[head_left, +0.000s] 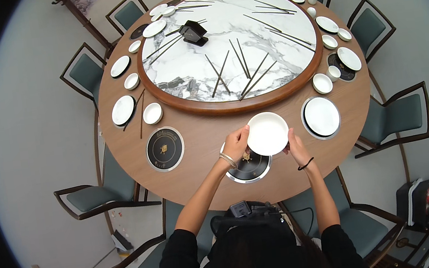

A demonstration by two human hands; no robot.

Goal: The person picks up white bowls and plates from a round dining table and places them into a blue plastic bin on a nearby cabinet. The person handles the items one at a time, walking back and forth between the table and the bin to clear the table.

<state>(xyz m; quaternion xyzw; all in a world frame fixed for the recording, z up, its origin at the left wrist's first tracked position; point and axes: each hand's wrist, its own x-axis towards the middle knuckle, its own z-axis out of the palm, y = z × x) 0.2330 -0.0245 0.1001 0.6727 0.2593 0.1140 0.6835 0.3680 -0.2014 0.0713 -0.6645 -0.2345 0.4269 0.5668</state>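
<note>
Both my hands hold a round white plate above the near edge of the table. My left hand grips its left rim, thumb on top. On the opposite rim, my right hand is closed with the thumb up and the fingers partly hidden underneath. Below the plate lies a black round disc with a silver rim and a gold emblem, partly covered by the plate and my left hand. Another such disc shows bare to the left. To the right, a white plate rests on a similar disc.
A marble turntable carries several dark chopsticks and a black stand. White plates, bowls and cups ring the wooden table. Green chairs surround it.
</note>
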